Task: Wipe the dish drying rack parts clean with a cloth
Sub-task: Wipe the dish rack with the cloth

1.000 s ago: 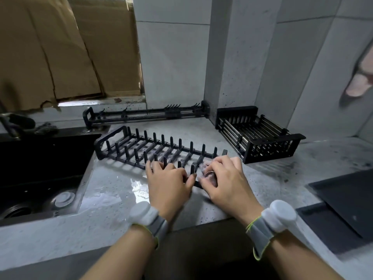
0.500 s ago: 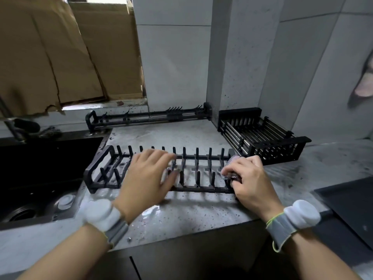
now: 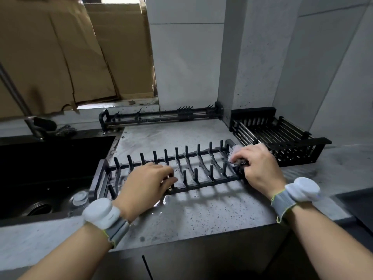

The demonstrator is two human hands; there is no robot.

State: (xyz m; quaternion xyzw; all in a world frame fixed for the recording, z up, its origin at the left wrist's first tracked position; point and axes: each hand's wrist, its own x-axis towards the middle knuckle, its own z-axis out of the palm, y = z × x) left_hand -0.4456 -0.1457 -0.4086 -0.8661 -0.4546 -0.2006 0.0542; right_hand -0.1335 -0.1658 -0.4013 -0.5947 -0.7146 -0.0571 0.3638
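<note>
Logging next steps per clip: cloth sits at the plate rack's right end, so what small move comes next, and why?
Probably draw the cloth leftward along the plate rack pegs: the right hand pinches it at the right end, while the left hand steadies the rack.

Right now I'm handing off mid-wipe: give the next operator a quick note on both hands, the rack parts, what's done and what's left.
Left hand: fingers rest on the plate rack, steadying it.
Right hand: grip on the mesh cloth, pressed to the rack's right end.
Plate rack lies flat on the wet countertop beside the sink.
Basket sits back right; rail with hooks lies along the wall.
Done: cannot tell which parts are clean.
Left: finish this rack, then check basket and rail.
</note>
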